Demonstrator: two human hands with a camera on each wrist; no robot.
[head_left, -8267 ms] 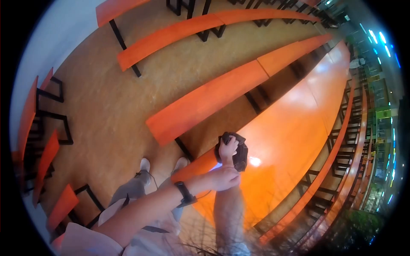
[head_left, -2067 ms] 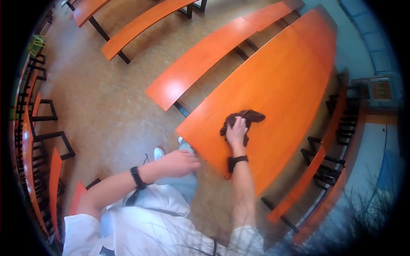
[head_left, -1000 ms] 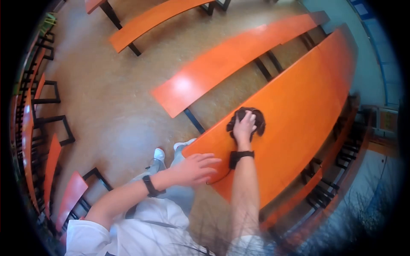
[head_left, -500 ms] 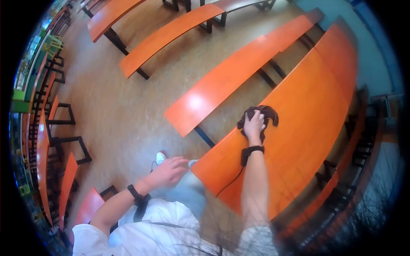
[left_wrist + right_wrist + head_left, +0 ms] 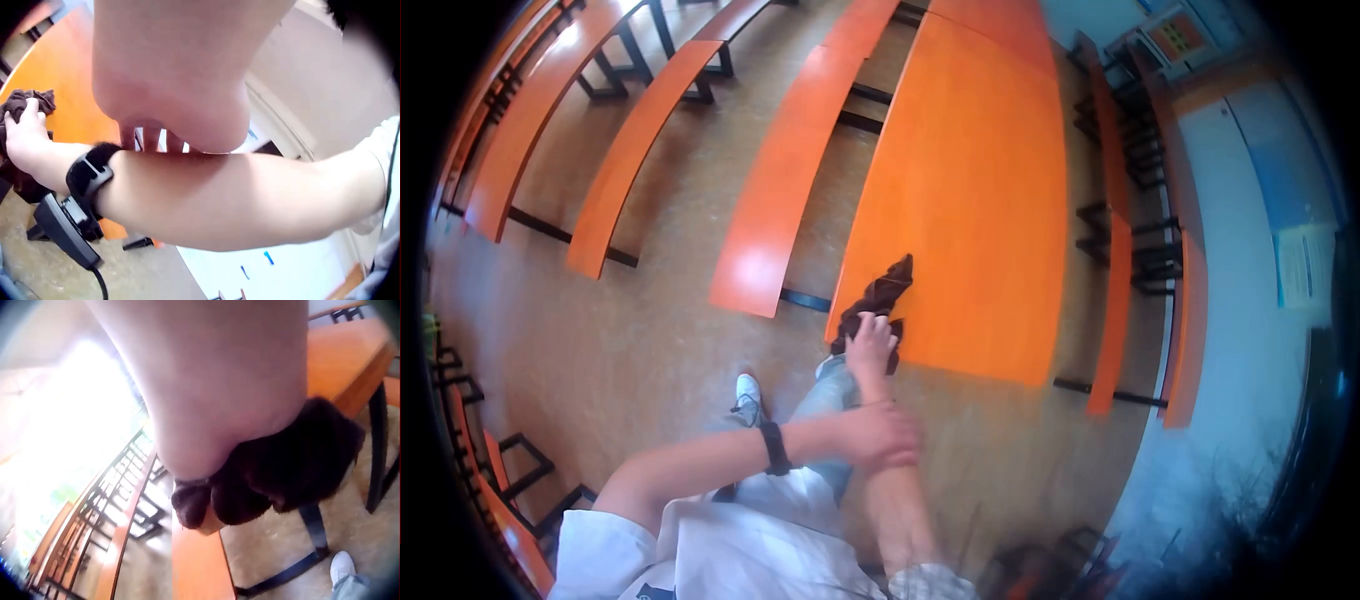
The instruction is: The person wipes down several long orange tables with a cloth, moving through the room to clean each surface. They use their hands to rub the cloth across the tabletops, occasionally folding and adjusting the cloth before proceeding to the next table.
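Observation:
My right hand (image 5: pixel 870 348) grips a dark brown cloth (image 5: pixel 887 288) at the near left corner of the long orange table (image 5: pixel 970 200). One end of the cloth lies stretched across the tabletop, and another part hangs by the table's edge. In the right wrist view the bunched cloth (image 5: pixel 306 462) bulges out below the hand. My left hand (image 5: pixel 880 435) is over my right forearm, blurred in the head view. Seen from the left wrist, its fingers (image 5: pixel 150 139) reach across behind the forearm (image 5: pixel 206 200), which hides their tips. A black strapped device (image 5: pixel 75 215) is on the right wrist.
An orange bench (image 5: pixel 775 190) runs along the table's left side, with more benches (image 5: pixel 635 165) beyond it. On the right, another bench (image 5: pixel 1112 320) stands beside a pale wall (image 5: pixel 1220 250). My white shoe (image 5: pixel 746 388) is on the brown floor left of the table.
The view has turned, so the table runs more straight ahead. My right hand has drawn the cloth to the table's near corner. The left hand has moved right, over the right forearm.

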